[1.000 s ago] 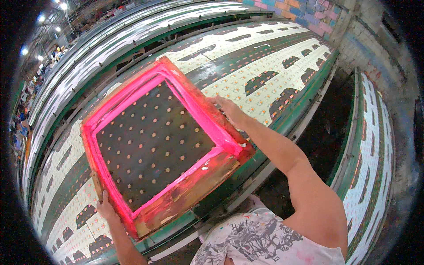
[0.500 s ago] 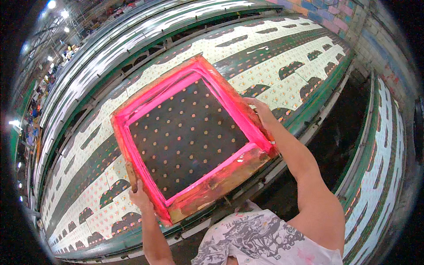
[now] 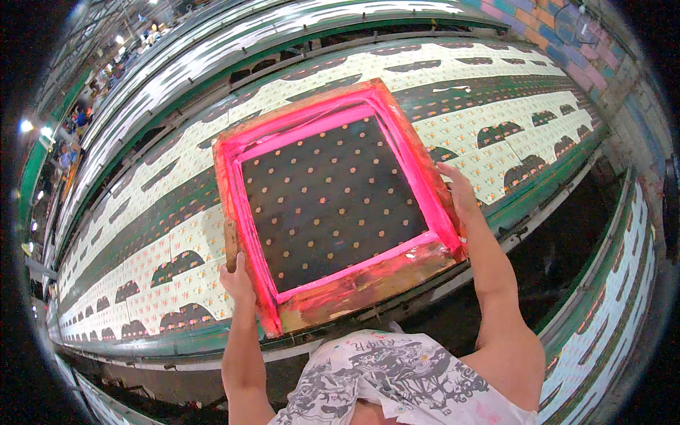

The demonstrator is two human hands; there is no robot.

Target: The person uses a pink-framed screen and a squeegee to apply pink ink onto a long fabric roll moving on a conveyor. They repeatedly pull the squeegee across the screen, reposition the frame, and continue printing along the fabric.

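Observation:
A square screen-printing frame (image 3: 354,287) with stained wood, bright pink edging and dark mesh with small pale dots fills the middle of the view, tilted slightly, over a long printing table. My left hand (image 3: 237,276) grips its left side by a wooden piece (image 3: 230,241) fixed along that edge. My right hand (image 3: 458,190) is closed on the right side of the frame. Around and under it, pale fabric pieces (image 3: 467,159) with small floral motifs lie on the long table (image 3: 531,180), with dark shaped gaps between them.
More long tables with pale pieces run beyond (image 3: 177,64) and at my right (image 3: 616,297). A painted block wall (image 3: 538,21) stands at the back right. Distant people (image 3: 67,156) and lamps are at the far left. A dark gap (image 3: 552,241) separates the tables beside me.
The frame and both my hands have shifted right and upward in the picture, and the frame sits straighter. The surrounding tables have also shifted in view. Both hands keep their grip.

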